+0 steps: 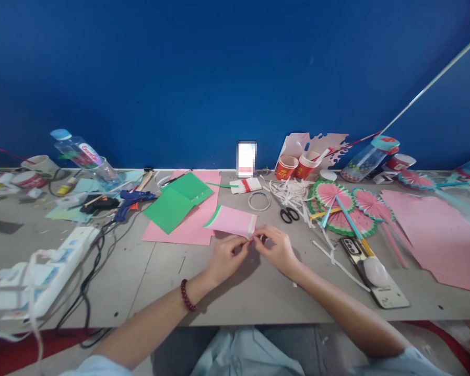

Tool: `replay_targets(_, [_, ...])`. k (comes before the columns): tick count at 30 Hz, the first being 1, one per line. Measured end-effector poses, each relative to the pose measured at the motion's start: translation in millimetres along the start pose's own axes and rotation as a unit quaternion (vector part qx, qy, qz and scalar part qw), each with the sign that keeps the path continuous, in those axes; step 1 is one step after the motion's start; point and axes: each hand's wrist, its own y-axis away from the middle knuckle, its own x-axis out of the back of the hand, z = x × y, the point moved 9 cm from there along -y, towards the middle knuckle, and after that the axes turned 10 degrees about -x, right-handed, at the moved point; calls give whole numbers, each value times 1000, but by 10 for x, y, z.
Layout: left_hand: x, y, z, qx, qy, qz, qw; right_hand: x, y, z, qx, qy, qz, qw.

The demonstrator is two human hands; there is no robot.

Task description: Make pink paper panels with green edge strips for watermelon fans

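A pink paper with a green edge [233,220] is raised slightly above the table, its surface a little curved. A pale strip, like double-sided tape [252,225], runs along its right end. My left hand [229,257] pinches the near right corner of this paper between thumb and fingers. Right beside it, my right hand [274,248] is closed in a pinch at the same corner, by the end of the strip. The two sets of fingertips almost touch. Whatever lies between the right fingertips is too small to make out.
Green sheets [176,201] lie on pink paper [156,232] at left, near a blue glue gun [131,202]. Black scissors [289,214], a tape ring [259,201] and watermelon-patterned paper fans [337,201] sit right. A phone [389,295] and power strip [65,269] flank my arms.
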Motion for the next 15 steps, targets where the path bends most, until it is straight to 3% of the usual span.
replay_targets(4, [38, -19, 48, -12, 9, 18, 1000, 97, -78, 274, -102, -79, 30, 991])
replay_targets(9, [84, -44, 60, -5, 45, 33, 998, 317, -209, 771, -224, -251, 99, 937])
replay_targets(15, [63, -43, -11, 24, 109, 18, 994, 971, -301, 1320, -257, -332, 286, 861])
